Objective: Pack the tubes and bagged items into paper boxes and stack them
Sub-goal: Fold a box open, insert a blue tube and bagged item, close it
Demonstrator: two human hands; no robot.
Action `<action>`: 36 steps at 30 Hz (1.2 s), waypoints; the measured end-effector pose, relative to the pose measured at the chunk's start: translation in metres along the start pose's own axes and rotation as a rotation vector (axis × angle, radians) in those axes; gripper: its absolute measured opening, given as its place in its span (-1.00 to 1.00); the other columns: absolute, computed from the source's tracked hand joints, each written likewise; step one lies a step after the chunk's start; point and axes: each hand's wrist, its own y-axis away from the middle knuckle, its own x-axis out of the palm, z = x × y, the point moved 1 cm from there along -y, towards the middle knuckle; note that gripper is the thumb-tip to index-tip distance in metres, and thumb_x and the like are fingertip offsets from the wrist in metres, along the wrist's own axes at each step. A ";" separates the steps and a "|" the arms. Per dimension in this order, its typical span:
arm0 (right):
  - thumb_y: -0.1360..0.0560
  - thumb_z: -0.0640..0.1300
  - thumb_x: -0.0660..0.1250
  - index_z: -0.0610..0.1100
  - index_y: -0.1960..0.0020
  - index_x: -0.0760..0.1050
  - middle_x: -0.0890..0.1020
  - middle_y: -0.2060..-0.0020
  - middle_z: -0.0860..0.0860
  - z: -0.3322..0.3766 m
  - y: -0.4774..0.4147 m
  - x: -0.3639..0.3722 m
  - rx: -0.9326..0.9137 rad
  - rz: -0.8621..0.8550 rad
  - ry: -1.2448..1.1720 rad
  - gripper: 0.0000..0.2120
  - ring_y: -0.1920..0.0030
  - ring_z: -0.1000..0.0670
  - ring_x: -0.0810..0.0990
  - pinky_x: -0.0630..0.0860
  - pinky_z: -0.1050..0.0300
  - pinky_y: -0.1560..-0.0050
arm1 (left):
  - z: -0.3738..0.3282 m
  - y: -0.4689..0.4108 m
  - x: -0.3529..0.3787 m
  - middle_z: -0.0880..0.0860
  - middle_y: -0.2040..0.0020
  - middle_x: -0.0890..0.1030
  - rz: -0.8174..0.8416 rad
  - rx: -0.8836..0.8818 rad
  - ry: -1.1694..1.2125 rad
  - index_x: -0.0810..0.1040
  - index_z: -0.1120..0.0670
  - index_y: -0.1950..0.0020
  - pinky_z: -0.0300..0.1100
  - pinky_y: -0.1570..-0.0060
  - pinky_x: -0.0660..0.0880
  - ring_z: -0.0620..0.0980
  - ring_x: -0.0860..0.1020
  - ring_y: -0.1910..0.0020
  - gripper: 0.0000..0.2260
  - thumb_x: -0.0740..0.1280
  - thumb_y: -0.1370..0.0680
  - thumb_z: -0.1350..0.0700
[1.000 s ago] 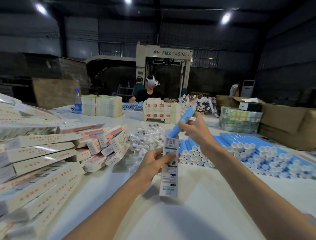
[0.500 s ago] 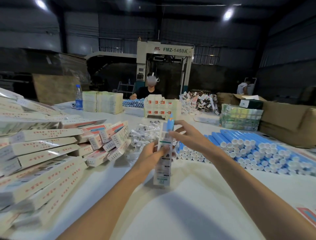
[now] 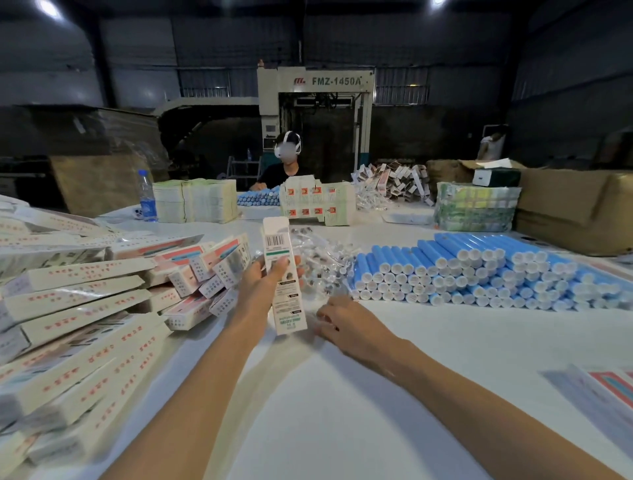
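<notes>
While the left hand [image 3: 263, 286] grips the paper box [image 3: 276, 240] upright,
the right hand [image 3: 346, 322] rests loose-fingered on the table [image 3: 342, 411] by the bagged items [image 3: 322, 260].

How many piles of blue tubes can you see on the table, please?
2. A large pile lies on the right; a smaller pile lies at the far edge, before the seated person. More may hide behind stacks.

Dim warehouse hall. Dark corrugated wall [image 3: 428, 51] at the far end. Bright ceiling lamp [image 3: 48, 7] top left, second lamp [image 3: 436, 1] cut off by the top edge, right of centre. Beige machine [image 3: 315, 102] marked FMZ-1450A far centre, metal railing [image 3: 400, 92] to its right. Wide white table [image 3: 342, 411] fills the near ground. Film-wrapped pallet stack [image 3: 102, 144] far left, brown cartons [image 3: 575, 205] far right.
</notes>
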 end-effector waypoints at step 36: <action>-0.71 -0.07 0.29 -0.03 -0.25 0.62 0.53 -0.16 0.07 0.003 0.010 -0.110 0.041 -0.470 -0.531 -0.81 -0.15 0.15 0.52 0.46 0.35 -0.12 | 0.014 0.047 0.060 0.15 -0.13 0.77 0.377 -0.054 0.066 0.57 0.05 -0.36 0.21 -0.18 0.67 0.27 0.75 -0.05 -0.54 0.57 -0.51 0.00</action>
